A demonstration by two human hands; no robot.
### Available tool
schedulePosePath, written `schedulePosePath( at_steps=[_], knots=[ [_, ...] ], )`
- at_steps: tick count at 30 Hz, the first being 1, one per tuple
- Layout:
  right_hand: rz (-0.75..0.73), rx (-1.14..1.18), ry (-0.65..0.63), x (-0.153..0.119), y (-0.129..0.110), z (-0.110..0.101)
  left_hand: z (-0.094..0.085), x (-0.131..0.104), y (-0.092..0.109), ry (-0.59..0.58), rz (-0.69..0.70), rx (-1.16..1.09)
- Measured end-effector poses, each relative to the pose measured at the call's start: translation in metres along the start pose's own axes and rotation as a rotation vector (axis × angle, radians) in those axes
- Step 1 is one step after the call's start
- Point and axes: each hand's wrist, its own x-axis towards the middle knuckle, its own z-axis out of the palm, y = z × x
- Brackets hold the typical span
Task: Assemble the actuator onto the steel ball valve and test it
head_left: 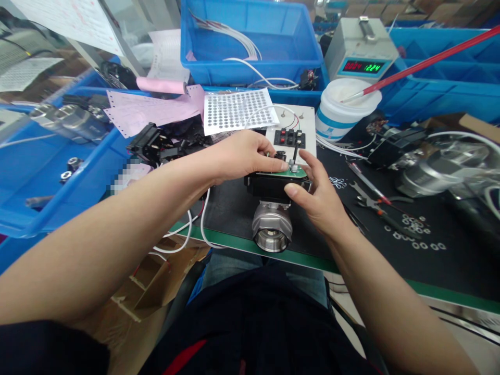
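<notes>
In the head view, a black valve actuator housing stands on a metal valve body near the bench's front edge. A green circuit board lies on its top, with a thin dark shaft rising from it. My left hand is closed at the board's left part, thumb along it and the other fingertips partly hidden. Around the right end of the housing curves my right hand, thumb at the front edge and index finger at the back, closed on it.
Behind the housing is a white panel with switches beside a sheet of round labels. Pliers, a pen and several small nuts lie right. A white tub, a power meter and blue bins stand behind.
</notes>
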Motion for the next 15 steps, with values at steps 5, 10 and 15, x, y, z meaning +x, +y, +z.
schedulePosePath(
  at_steps=[5,10,15],
  knots=[
    [0.007,0.000,-0.006,0.0000,-0.0020,0.0001,0.0005,0.0000,0.0001,0.010,0.005,-0.018],
    [-0.011,-0.011,-0.014,0.0000,0.0005,-0.0026,0.0012,-0.0003,-0.0002,0.012,0.000,-0.041],
    [-0.013,-0.024,-0.029,-0.0001,0.0018,-0.0044,0.0018,-0.0008,-0.0005,0.010,0.030,-0.085]
  ],
)
